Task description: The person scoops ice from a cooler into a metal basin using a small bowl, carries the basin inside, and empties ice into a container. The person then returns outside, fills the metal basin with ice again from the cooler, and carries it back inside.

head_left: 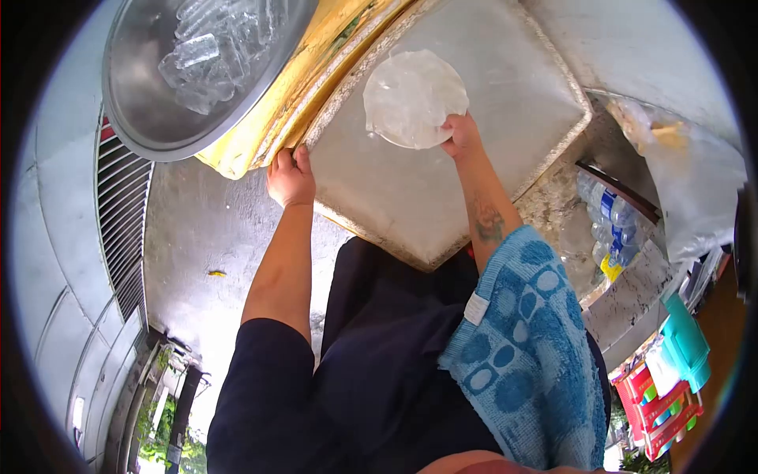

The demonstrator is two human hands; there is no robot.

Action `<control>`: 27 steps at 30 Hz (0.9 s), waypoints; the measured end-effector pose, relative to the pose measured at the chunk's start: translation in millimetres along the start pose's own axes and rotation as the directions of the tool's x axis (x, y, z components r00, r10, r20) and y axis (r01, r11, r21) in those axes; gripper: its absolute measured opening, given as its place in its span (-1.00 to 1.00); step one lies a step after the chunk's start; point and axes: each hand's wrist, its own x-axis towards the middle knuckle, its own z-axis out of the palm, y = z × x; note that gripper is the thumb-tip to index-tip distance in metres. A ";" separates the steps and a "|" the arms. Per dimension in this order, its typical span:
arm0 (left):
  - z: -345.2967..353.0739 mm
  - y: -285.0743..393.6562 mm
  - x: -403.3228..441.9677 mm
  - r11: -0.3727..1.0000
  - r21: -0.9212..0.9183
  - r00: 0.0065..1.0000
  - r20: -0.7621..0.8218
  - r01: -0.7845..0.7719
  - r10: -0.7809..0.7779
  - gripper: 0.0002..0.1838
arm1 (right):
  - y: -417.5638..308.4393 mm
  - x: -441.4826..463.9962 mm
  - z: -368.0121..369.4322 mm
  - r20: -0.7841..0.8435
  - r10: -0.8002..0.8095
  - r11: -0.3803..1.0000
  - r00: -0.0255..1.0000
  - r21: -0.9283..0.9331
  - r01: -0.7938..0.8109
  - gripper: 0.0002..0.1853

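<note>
My right hand (461,136) is closed on the rim of a round translucent bowl (414,142). What looks like clear ice fills the bowl, held over the pale inside of a large box (489,186) with a worn, speckled rim. At the box's left edge, my left hand (292,178) has its fingers curled over the corner of a yellow, scuffed lid-like slab (257,146). Above that hand, a wide steel basin (130,114) holds several clear ice pieces (217,59). Part of the bowl is hidden behind my right fingers.
A blue patterned towel (521,340) hangs over my right upper arm. Plastic bottles (612,213) and a clear plastic bag (687,182) lie right of the box. Farther right stand a red rack (651,411) and a teal container (685,344). A metal grille (122,213) runs along the left.
</note>
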 end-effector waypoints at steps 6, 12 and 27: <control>-3.1 5.1 3.0 0.998 -0.031 0.999 -0.010 0.053 -0.054 -0.63 | -73.6 -81.6 89.3 0.092 -0.181 0.983 0.979 -0.026 0.184 -0.29; -1.9 0.7 4.7 0.997 -0.003 0.997 -0.015 0.077 -0.077 -0.64 | -111.6 -125.4 232.3 0.347 -0.308 0.944 0.886 -0.004 0.330 -0.35; 1.6 -2.2 4.1 0.996 -0.034 0.996 0.034 0.087 -0.086 -0.65 | -127.8 -76.2 182.1 0.235 -0.870 0.090 0.434 -0.788 0.609 -0.35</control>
